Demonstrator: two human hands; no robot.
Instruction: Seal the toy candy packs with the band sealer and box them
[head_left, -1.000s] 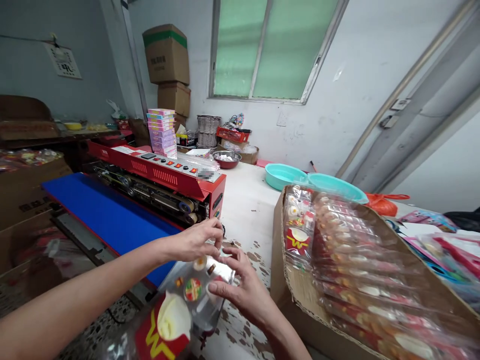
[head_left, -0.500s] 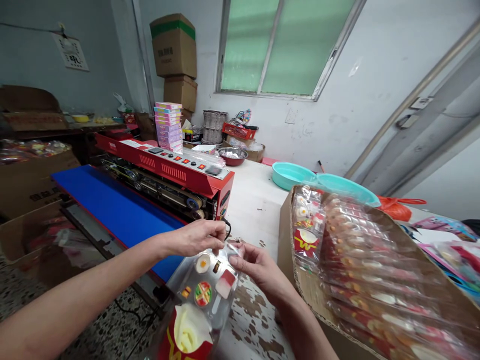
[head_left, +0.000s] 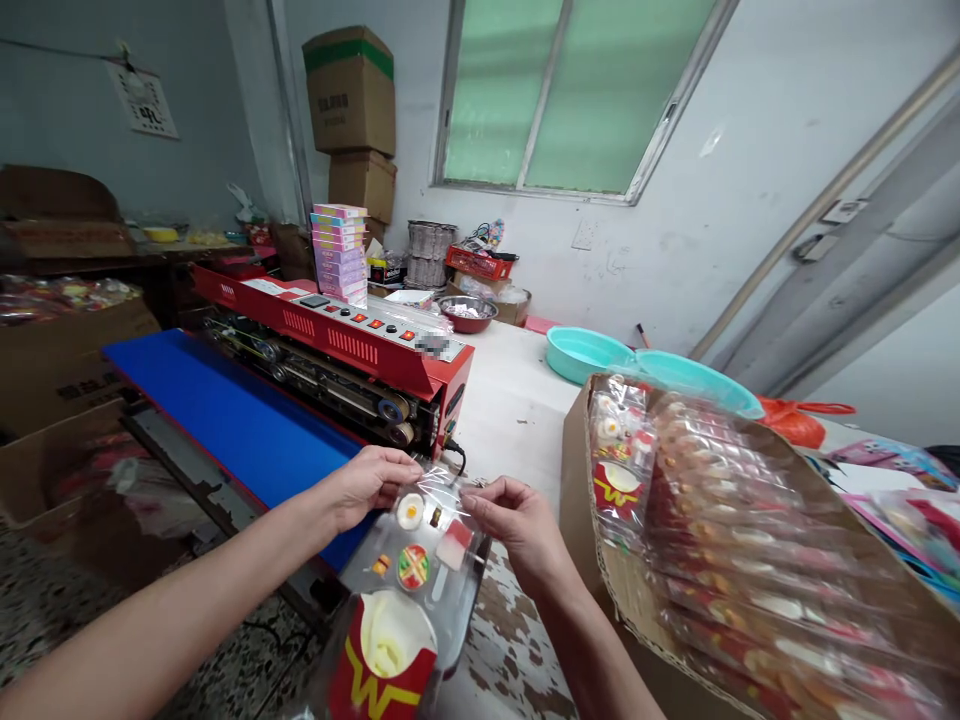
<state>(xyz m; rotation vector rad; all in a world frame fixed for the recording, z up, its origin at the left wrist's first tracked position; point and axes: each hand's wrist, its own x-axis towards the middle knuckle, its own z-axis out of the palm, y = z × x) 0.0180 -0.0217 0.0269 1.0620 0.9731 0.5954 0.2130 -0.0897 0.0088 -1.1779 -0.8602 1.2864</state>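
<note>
I hold a clear plastic toy packet [head_left: 409,580] by its top edge, with small toy food pieces and a red fries-style carton inside. My left hand [head_left: 367,485] pinches the packet's upper left corner, and my right hand [head_left: 510,520] pinches the upper right corner. The packet hangs just in front of the red band sealing machine [head_left: 352,345], close to its right end and over the blue conveyor belt [head_left: 225,415].
A cardboard box [head_left: 600,560] packed with several similar packets stands at the right. Two teal basins [head_left: 592,352] and a metal bowl [head_left: 466,312] sit farther back on the white table [head_left: 510,400]. Stacked cartons [head_left: 352,100] stand by the window. More boxes are at the left.
Both hands have spread apart along the packet's top edge, pulling it flat, and the packet has come a little closer to the sealer's right end.
</note>
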